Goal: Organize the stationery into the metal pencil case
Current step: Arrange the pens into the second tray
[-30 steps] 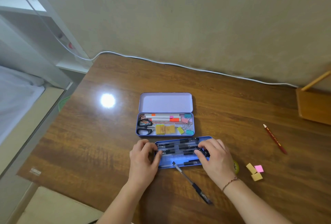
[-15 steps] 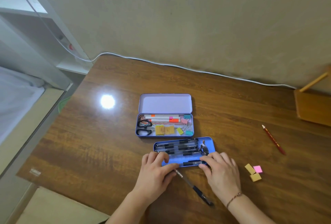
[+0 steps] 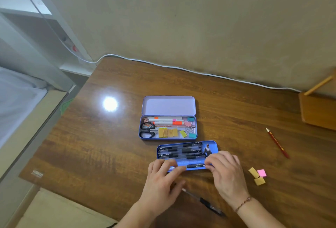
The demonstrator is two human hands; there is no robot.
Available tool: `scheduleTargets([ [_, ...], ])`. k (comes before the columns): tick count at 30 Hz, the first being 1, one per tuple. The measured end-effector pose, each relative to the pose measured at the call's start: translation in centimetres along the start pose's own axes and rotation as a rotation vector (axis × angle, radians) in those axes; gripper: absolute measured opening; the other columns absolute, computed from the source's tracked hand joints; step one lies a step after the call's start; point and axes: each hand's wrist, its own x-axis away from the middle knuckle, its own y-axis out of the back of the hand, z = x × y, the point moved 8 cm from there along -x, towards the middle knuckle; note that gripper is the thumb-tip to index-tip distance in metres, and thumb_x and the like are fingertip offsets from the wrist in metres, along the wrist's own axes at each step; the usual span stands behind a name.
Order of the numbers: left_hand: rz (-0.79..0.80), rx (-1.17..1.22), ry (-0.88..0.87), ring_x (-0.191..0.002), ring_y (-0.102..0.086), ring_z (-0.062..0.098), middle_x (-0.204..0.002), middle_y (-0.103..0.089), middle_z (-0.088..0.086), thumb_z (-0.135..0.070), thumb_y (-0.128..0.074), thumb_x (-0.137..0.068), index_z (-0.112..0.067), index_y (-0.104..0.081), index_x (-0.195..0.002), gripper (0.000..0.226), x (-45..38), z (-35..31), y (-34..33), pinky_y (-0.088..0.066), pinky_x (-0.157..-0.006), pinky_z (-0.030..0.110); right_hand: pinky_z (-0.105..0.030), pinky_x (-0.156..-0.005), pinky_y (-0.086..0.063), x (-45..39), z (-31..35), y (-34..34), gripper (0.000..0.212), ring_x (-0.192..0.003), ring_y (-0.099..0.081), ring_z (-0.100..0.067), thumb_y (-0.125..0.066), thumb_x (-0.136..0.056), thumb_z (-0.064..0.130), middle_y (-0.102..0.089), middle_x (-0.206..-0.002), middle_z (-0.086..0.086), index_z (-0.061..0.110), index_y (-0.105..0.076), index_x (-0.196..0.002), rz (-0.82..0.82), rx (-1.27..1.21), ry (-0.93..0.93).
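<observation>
The purple metal pencil case (image 3: pixel 168 105) lies open mid-table; its base (image 3: pixel 140 133) holds scissors, two markers, erasers and binder clips. Just in front lies a blue tray (image 3: pixel 212 146) with several black pens in rows. My left hand (image 3: pixel 161 178) rests with fairly straight fingers on the tray's front left corner. My right hand (image 3: pixel 225 171) curls its fingertips round the right end of the frontmost black pen (image 3: pixel 195 166) in the tray. Another black pen (image 3: pixel 205 202) lies loose on the table between my wrists, its tip hidden under my left hand.
A red pencil (image 3: pixel 277 143) lies to the right. Two tan erasers (image 3: pixel 253 172) and a pink one (image 3: pixel 261 172) sit close to my right hand. A wooden stand (image 3: pixel 316 111) is at the far right, a white cable (image 3: pixel 181 68) runs along the wall, and the table edge drops off at left.
Both hands moved from the tray's two ends toward its front edge and closed in on the frontmost pen. My left hand lifted away from the loose pen's tip.
</observation>
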Motion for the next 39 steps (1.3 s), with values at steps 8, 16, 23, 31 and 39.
scheduleTargets([
  [8,0.044,0.114,-0.094,-0.087,-0.055,0.016,-0.104,-0.067,-0.012,-0.037,-0.049,-0.100,-0.024,-0.063,-0.120,0.027,-4.8,-4.7,1.3,-0.046,-0.075,0.033,-0.030,-0.085,-0.045,-0.7,3.6,3.9,0.011,-0.093,-0.054,-0.017,-0.050,-0.092,0.009,-0.061,-0.091,-0.001,0.013,-0.059,-0.086,-0.150,-0.235,0.256],
  [16,-0.076,1.017,0.668,-0.071,-0.068,0.016,-0.078,-0.073,0.004,-0.007,-0.077,-0.081,-0.007,-0.066,-0.086,0.012,-4.1,-0.3,0.9,-0.056,-0.070,0.027,-0.023,-0.091,-0.047,-0.2,2.4,1.5,0.035,-0.103,-0.057,-0.005,-0.071,-0.080,0.036,-0.064,-0.104,0.010,0.018,-0.065,-0.109,-0.041,-0.344,-0.007],
  [23,-0.146,0.824,0.778,-0.075,-0.066,0.016,-0.084,-0.072,-0.003,-0.007,-0.079,-0.079,-0.019,-0.070,-0.088,0.017,-1.1,3.7,0.3,-0.054,-0.071,0.025,-0.034,-0.070,-0.051,-0.5,1.5,-0.5,0.011,-0.086,-0.058,-0.013,-0.073,-0.079,0.023,-0.066,-0.087,0.009,0.022,-0.073,-0.090,-0.018,-0.061,0.038],
  [31,-0.195,0.335,0.534,-0.079,-0.056,0.010,-0.094,-0.058,-0.008,0.007,-0.073,-0.077,-0.018,-0.067,-0.093,0.030,0.0,6.1,2.3,-0.045,-0.069,0.013,-0.033,-0.070,-0.042,-1.9,3.3,-4.3,0.007,-0.075,-0.054,-0.017,-0.077,-0.076,0.028,-0.060,-0.075,0.012,0.031,-0.071,-0.078,0.135,0.204,0.165],
  [39,-0.089,0.265,0.502,-0.097,-0.054,-0.004,-0.105,-0.053,-0.012,-0.005,-0.080,-0.075,-0.018,-0.069,-0.096,0.027,-0.2,6.2,1.3,-0.046,-0.081,0.008,-0.032,-0.074,-0.038,-3.1,3.7,-5.6,0.010,-0.077,-0.053,-0.015,-0.072,-0.077,0.040,-0.061,-0.077,0.015,0.031,-0.068,-0.076,0.174,0.222,0.098],
])
